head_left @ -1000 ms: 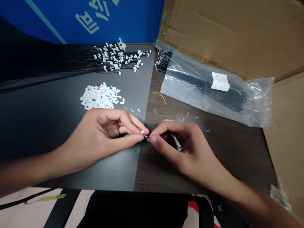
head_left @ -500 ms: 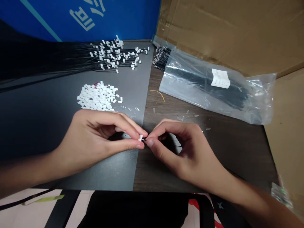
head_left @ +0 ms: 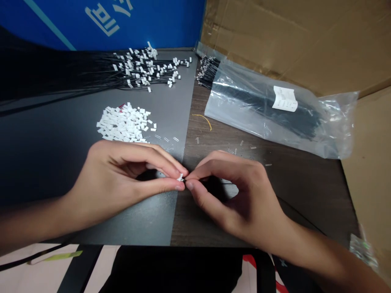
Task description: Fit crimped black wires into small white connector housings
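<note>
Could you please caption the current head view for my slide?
Left hand pinches a white connector while the right hand holds a black wire.

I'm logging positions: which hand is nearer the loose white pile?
Left. The left hand is just below the white pile in view; the right hand is farther right.
</note>
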`<state>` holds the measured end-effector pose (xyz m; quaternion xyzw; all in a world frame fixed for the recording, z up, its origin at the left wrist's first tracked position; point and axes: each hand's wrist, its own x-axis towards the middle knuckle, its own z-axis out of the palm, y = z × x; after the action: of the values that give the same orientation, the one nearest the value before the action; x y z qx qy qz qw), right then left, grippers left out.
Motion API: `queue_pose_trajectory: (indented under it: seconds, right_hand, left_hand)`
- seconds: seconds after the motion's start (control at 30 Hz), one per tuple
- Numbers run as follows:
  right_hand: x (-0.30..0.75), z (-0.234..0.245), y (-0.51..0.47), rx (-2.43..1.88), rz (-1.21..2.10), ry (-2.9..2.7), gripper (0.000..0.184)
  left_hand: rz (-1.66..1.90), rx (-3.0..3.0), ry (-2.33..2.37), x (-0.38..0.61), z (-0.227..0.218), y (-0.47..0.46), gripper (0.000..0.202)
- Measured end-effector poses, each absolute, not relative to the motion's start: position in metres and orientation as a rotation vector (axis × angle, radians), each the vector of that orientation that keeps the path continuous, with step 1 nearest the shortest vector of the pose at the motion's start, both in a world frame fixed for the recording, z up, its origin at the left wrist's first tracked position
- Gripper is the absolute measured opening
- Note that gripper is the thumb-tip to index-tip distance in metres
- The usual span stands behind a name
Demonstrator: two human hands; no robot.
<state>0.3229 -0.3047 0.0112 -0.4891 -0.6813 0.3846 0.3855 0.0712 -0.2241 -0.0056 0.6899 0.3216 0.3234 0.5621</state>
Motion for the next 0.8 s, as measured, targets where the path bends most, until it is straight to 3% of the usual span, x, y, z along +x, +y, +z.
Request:
queue_pose_trajectory:
  seconds: [0.8]
  right_hand:
    - [0.326,0.001,-0.302,-1.154,0.878,-1.864,0.015]
  left_hand:
    - [0.841,1.851,0.701,0.069,-0.014,-0.226,0.019]
